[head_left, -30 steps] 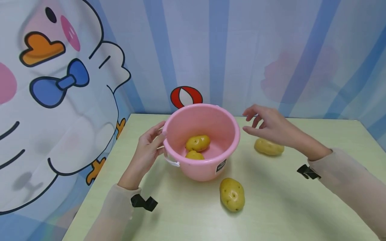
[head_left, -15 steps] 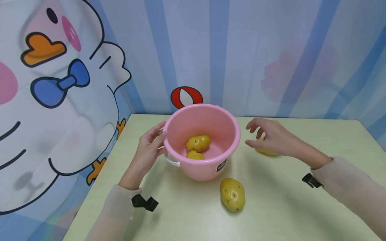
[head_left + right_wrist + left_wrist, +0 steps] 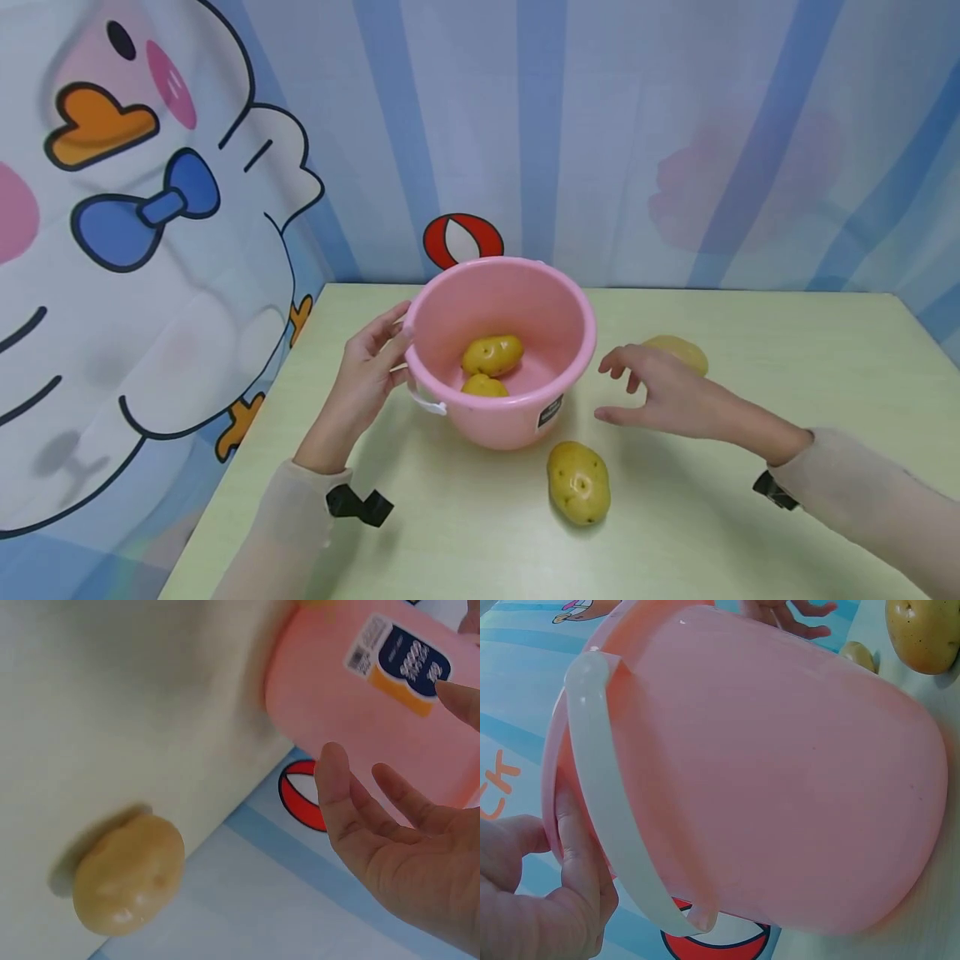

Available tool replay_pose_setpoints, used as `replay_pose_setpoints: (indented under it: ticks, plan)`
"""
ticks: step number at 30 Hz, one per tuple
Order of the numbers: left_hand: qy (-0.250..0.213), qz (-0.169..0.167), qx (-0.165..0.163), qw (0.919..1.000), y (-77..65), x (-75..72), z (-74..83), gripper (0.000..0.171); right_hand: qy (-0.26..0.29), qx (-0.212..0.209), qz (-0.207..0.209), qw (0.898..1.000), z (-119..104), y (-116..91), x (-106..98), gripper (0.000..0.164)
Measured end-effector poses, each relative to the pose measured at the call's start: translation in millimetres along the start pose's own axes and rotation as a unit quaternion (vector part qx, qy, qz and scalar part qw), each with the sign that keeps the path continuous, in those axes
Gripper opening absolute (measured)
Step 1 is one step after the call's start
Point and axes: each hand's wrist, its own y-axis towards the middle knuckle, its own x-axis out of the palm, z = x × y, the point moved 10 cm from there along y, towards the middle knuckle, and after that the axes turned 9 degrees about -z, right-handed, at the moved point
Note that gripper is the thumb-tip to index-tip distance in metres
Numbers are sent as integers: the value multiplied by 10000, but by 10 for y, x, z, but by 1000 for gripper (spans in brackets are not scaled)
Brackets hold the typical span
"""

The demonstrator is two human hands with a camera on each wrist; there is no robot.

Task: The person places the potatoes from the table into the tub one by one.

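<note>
A pink bucket (image 3: 487, 427) stands on the table, tipped slightly so its mouth faces me. My left hand (image 3: 358, 383) holds its left rim, thumb on one side and fingers on the other, as the left wrist view also shows beside the white handle (image 3: 604, 776). Two yellow potatoes (image 3: 492, 356) lie inside the bucket. To the right of the bucket, my right hand (image 3: 663, 392) hovers with loosely bent fingers and nothing in them. In front of the bucket lies one potato (image 3: 578, 483). Another potato (image 3: 682, 352) sits behind the right hand, partly hidden by it.
The pale table (image 3: 787, 358) ends at a striped blue cloth backdrop (image 3: 607, 142). At the left, a large cartoon bird (image 3: 165, 333) is printed on the cloth. A label (image 3: 409, 664) is stuck on the bucket's side.
My right hand has come down and towards me, from beside the bucket's rim to lower over the table, uncovering more of the far potato than half a second ago. The left hand and bucket stay put.
</note>
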Motion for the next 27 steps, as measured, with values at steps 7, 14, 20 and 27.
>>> replay_pose_setpoints:
  ticks: [7,14,20,27]
  plan:
    - [-25,19,-11,10000,-4,0,-4,51,323,-32,-427,9986,-36,-47,308,54]
    - [-18,17,28,10000,1,4,6,51,378,-79,-793,9961,-117,-58,567,62]
    - [-15,-2,39,10000,-5,4,11,51,383,112,-1087,9933,-144,-67,766,69]
    - [-55,1,44,10000,-7,-1,0,51,265,192,-1250,9916,-131,-59,923,69]
